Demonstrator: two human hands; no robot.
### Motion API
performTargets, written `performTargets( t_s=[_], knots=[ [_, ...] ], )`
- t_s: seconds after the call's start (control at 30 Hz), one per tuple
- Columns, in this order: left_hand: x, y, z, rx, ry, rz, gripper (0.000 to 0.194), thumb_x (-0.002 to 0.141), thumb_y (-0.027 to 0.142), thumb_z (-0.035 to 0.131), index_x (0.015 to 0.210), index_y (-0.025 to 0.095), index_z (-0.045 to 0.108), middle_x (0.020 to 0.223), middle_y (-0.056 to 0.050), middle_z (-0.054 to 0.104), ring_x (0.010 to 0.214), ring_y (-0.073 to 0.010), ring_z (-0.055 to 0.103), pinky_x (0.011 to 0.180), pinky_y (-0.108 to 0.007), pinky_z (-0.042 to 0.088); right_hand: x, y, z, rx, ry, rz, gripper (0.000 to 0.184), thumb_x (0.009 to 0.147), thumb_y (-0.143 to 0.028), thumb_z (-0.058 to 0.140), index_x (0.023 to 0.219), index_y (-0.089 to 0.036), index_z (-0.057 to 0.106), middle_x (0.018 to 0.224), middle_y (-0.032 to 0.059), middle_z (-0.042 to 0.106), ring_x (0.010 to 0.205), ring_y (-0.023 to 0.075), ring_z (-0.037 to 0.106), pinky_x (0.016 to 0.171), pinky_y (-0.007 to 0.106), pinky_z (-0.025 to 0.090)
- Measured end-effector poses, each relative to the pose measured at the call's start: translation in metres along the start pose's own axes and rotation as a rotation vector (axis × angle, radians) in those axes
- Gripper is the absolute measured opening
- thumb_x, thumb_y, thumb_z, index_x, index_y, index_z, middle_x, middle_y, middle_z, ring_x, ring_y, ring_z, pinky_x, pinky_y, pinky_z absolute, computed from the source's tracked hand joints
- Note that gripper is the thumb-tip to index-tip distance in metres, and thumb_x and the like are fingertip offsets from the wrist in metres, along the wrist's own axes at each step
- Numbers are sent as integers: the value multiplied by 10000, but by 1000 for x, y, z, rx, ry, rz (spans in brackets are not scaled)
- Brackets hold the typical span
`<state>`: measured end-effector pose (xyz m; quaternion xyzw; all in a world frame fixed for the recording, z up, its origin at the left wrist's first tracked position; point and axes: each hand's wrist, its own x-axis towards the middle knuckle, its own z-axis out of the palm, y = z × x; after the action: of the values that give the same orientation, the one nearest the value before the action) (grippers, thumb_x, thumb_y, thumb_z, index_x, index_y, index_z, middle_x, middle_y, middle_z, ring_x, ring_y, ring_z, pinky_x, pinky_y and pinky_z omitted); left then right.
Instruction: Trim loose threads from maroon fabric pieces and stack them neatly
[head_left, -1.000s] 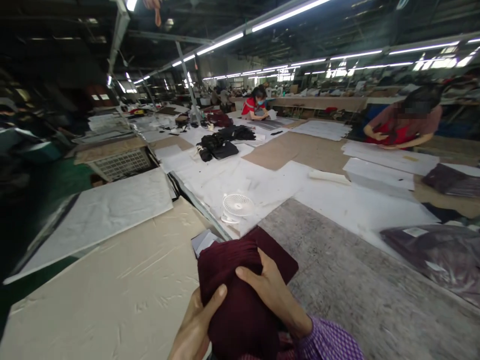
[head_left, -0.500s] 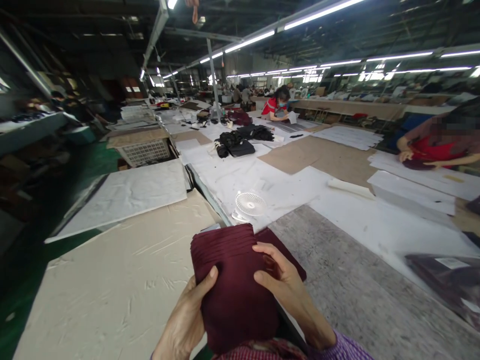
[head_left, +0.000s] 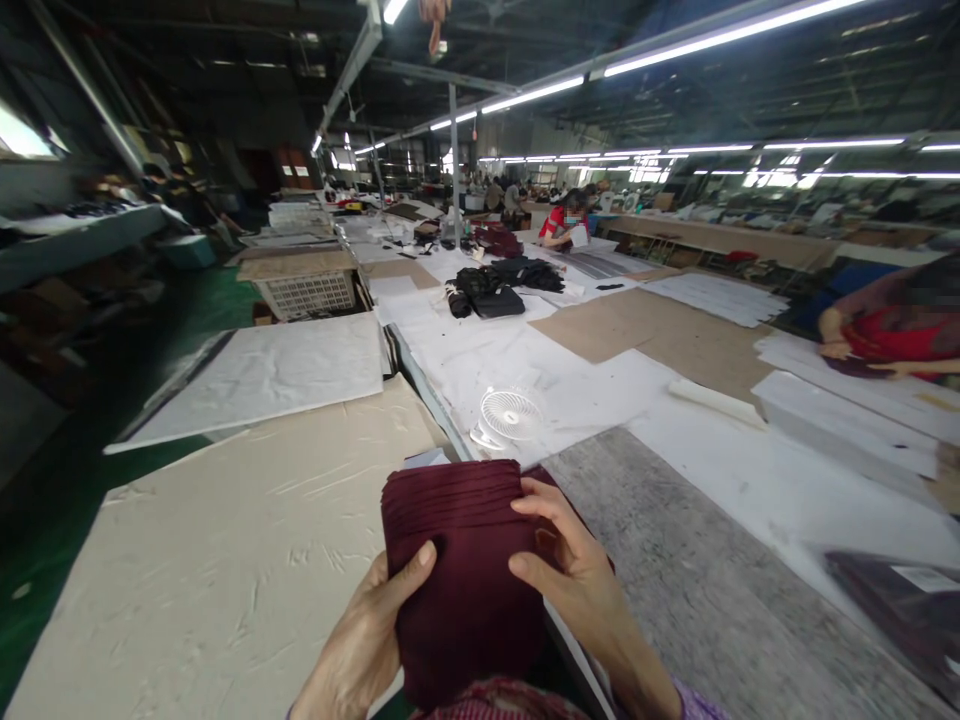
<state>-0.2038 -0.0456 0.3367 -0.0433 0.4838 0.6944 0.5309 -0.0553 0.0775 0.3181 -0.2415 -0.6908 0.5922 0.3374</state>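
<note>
A stack of maroon cut fabric pieces [head_left: 469,590] is held upright in front of me, its top edges fanned in thin layers. My left hand [head_left: 367,625] grips its left side, thumb on the face and fingers behind. At the right edge, my right hand [head_left: 577,570] holds the stack with thumb and forefinger on the near face; its other fingers are partly hidden. More maroon fabric [head_left: 541,476] lies behind the stack, mostly covered by it and my right hand.
Beyond the stack, a small white fan [head_left: 510,412] stands on the white-covered table [head_left: 600,390]. A cream-covered surface [head_left: 225,540] lies left, a grey mottled board [head_left: 697,560] right. Dark garments [head_left: 487,288] are piled farther off. A co-worker in red [head_left: 900,325] leans over the right side.
My view has shifted, so the surroundings appear farther right and mostly slightly lower. Both hands keep hold of the maroon stack, with little change in grip.
</note>
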Motion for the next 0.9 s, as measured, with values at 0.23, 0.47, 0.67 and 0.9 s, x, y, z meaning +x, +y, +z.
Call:
performTargets(
  t_s=[0.23, 0.47, 0.67, 0.9],
  knots=[
    [2, 5, -6, -35, 17, 42, 387, 605, 206, 835, 959, 108, 712, 949, -131, 752, 998, -315, 674, 929, -383, 537, 2, 1, 9, 74, -51, 88, 249, 775, -358, 699, 985, -231, 662, 1334, 70, 478, 1054, 204, 562, 802, 292, 494],
    [5, 5, -4, -73, 32, 31, 341, 598, 173, 831, 916, 111, 722, 884, -116, 761, 987, -311, 679, 934, -377, 535, 5, -10, 18, 2, -88, 66, 187, 854, -342, 601, 937, -199, 689, 1102, 69, 596, 1010, 200, 569, 868, 308, 480],
    [8, 1, -6, -54, -81, 8, 312, 611, 165, 829, 906, 120, 736, 876, -112, 762, 894, -284, 710, 849, -344, 569, 7, -10, 18, -172, -94, 85, 217, 892, -357, 543, 853, -173, 653, 859, 39, 618, 821, 166, 586, 771, 276, 481],
    [5, 0, -8, -80, -110, 21, 267, 603, 160, 835, 853, 126, 749, 847, -104, 764, 751, -226, 723, 778, -295, 574, 5, -9, 15, -171, -118, 98, 263, 901, -379, 530, 978, -178, 680, 933, 60, 668, 857, 186, 610, 774, 278, 490]
  ],
)
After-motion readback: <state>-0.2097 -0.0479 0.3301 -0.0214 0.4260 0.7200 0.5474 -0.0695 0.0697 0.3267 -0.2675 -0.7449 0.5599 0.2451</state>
